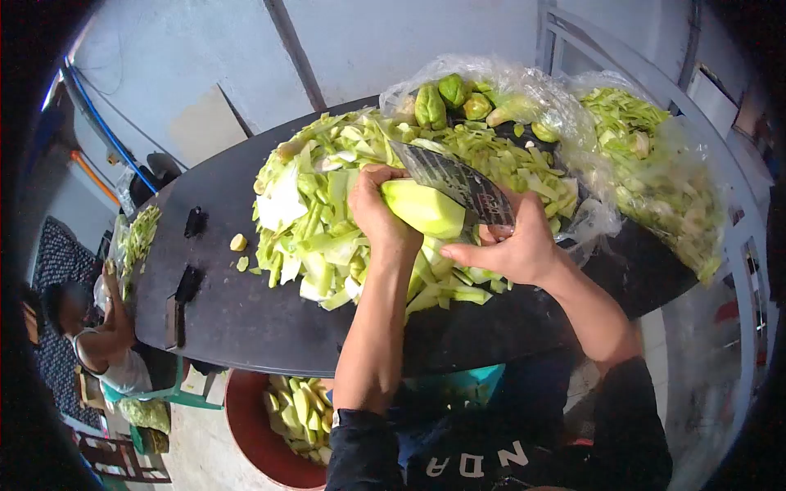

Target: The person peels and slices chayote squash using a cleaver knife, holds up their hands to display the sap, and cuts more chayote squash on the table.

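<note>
My left hand (381,211) is wrapped round a peeled, pale green chayote (424,209), held above the table. My right hand (528,245) grips a broad-bladed knife (454,182); its handle is mostly hidden in the fingers. The dark, wet-looking blade slants up and left along the far side of the chayote. Under both hands spreads a large heap of green peelings and slices (323,217). Behind it, several unpeeled chayotes (430,106) lie at the mouth of a clear plastic bag (524,78).
A second plastic bag full of peelings (655,172) sits at the table's right end. Below the front edge of the dark table (221,311) stands a red tub (246,438) holding peeled pieces. Small black objects (188,282) lie at left. Another person (115,352) sits by the left end.
</note>
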Demonstrator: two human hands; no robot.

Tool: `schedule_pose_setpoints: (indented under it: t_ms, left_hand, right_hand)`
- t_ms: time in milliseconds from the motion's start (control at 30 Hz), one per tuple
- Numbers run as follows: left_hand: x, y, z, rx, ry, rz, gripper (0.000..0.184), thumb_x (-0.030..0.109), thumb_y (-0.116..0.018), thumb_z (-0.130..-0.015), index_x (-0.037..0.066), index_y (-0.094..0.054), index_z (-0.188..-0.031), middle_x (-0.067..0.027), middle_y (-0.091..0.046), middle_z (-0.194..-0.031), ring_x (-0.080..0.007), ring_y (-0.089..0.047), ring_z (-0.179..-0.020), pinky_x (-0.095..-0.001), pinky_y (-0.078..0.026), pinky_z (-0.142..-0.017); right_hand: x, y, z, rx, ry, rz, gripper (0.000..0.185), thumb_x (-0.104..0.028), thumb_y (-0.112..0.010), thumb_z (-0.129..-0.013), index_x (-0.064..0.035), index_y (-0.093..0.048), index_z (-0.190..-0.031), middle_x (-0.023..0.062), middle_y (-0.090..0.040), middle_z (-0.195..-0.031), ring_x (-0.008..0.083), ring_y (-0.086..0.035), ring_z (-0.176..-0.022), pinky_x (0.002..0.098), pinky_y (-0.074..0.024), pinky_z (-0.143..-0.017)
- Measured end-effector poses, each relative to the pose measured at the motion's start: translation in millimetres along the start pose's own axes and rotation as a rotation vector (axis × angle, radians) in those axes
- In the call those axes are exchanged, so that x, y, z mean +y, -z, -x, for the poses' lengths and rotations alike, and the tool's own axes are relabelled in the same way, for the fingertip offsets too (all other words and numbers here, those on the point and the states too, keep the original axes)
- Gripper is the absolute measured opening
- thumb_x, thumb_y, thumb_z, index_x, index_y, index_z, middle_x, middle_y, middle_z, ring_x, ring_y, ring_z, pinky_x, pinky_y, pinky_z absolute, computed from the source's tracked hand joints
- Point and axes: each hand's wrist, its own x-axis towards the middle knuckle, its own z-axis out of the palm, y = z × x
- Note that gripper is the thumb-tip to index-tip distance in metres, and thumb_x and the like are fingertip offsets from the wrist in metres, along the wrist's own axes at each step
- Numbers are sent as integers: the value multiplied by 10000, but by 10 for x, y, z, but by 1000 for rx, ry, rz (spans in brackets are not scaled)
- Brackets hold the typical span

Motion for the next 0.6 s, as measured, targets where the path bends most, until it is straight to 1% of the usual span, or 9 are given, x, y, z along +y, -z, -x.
schedule_pose_setpoints:
  t_ms: [133,200,267,367,433,500,533,567,600]
  left_hand:
    - [93,40,-8,-72,-105,-76,207,114,-453,-821,-19,-556,-700,-114,-581,-721,-175,-541,-666,-297,-452,-643]
    - [216,-14,61,-131,-209,-239,238,128,-442,-831,-23,-551,-681,-123,-585,-716,-176,-538,-661,-303,-452,-635]
    - [187,-18,58,-94,-183,-182,244,121,-438,-839,-21,-547,-674,-122,-585,-705,-175,-536,-646,-300,-452,-622]
    - [71,-20,59,-19,-163,-107,252,117,-433,-850,-19,-541,-666,-122,-586,-686,-172,-531,-619,-296,-451,-598]
    - [100,-17,75,24,-171,-87,253,118,-432,-851,-19,-538,-667,-122,-587,-678,-171,-527,-607,-295,-450,-587]
    - [267,-84,155,-79,-295,-355,258,133,-437,-849,-18,-530,-662,-117,-588,-707,-179,-537,-640,-298,-451,-626]
    - [279,-120,189,-57,-267,-289,261,136,-439,-850,-18,-525,-657,-112,-583,-722,-181,-533,-671,-304,-444,-661]
    - [221,-115,180,-62,-265,-289,261,136,-439,-850,-18,-525,-657,-112,-583,-722,-181,-533,-671,-304,-444,-661]
    - [122,-76,154,-2,-228,-199,257,121,-437,-853,-15,-520,-652,-108,-580,-720,-176,-528,-669,-299,-439,-664]
  right_hand:
    - [24,-23,-29,-3,18,-18,418,-177,-851,-700,-5,-669,-1034,-57,-623,-684,-4,-455,-544,206,-419,-478]
    - [45,-41,-31,-13,18,4,422,-174,-854,-701,-1,-670,-1040,-50,-638,-704,-4,-467,-552,203,-427,-485]
    - [151,-119,-15,63,74,-107,423,-182,-854,-704,0,-668,-1037,-24,-663,-735,0,-486,-561,200,-433,-496]
    - [179,-116,-15,1,59,-3,426,-194,-850,-704,4,-665,-1033,0,-681,-754,15,-518,-568,205,-451,-511]
    - [186,-102,-58,7,88,-21,425,-198,-850,-702,2,-666,-1028,6,-686,-757,22,-542,-583,212,-459,-516]
    - [224,-110,-48,26,109,-42,424,-202,-851,-699,1,-666,-1023,13,-692,-760,29,-567,-598,218,-468,-521]
    - [290,-136,-39,24,114,-42,427,-202,-852,-698,2,-665,-1024,29,-702,-781,42,-597,-627,232,-490,-542]
    - [366,-184,-48,50,165,-46,438,-211,-856,-695,2,-665,-1026,54,-710,-796,62,-626,-655,251,-510,-568]
    - [442,-234,-54,75,216,-49,448,-219,-860,-691,3,-664,-1028,78,-717,-811,82,-656,-684,271,-530,-595]
